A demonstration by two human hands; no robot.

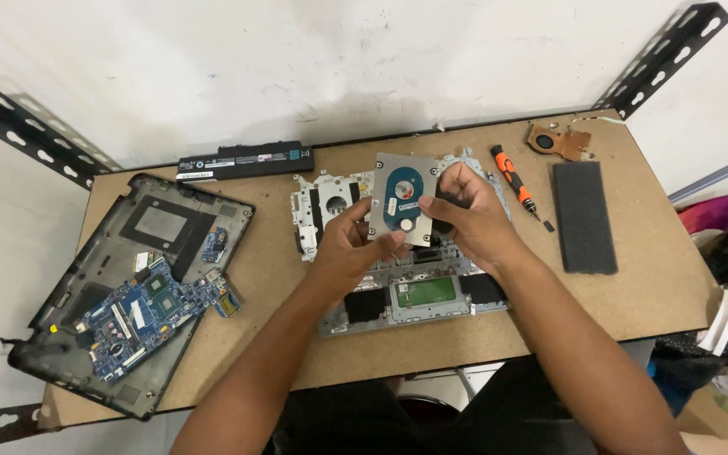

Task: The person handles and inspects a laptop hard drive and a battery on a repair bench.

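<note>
With the base (69,278) and its board (149,307), the battery (246,160) and the fan (558,139) already laid aside on the table (650,286), both the left hand (351,244) and right hand (469,219) grip the drive (404,200) above the palmrest (414,291), probably freed, though its rear edge is hidden.
</note>
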